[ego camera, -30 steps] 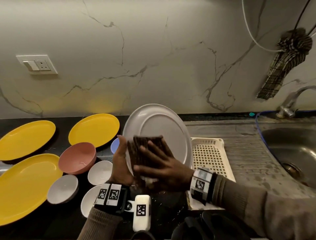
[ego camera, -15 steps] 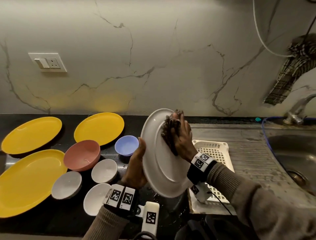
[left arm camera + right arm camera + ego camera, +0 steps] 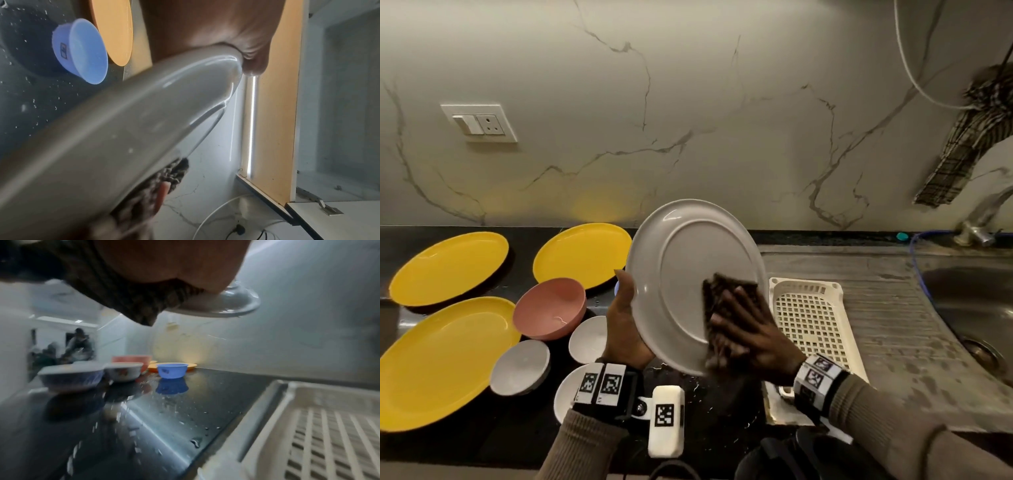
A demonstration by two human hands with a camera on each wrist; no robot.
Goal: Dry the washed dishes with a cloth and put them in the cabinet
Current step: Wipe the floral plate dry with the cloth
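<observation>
A white plate (image 3: pixel 685 274) is held up on edge above the black counter, its underside facing me. My left hand (image 3: pixel 625 325) grips its left rim, thumb on the near side. A dark brown cloth (image 3: pixel 726 291) lies against the plate's lower right. My right hand (image 3: pixel 746 332) presses it there with spread, straight fingers. In the left wrist view the plate (image 3: pixel 123 129) fills the frame, with the cloth (image 3: pixel 170 175) under its edge. The right wrist view shows the cloth (image 3: pixel 133 301) under my palm against the plate (image 3: pixel 226 308).
Three yellow plates (image 3: pixel 448 267), a pink bowl (image 3: pixel 549 308), white bowls (image 3: pixel 520 366) and a blue bowl (image 3: pixel 80 50) sit on the wet counter at left. A cream drying tray (image 3: pixel 811 315) lies right of the plate, then the steel sink (image 3: pixel 976 308). A checked cloth (image 3: pixel 969 137) hangs above the tap.
The plate has turned from nearly edge-on so that its underside faces me. My right hand slid the cloth from the upper rim down to the lower right.
</observation>
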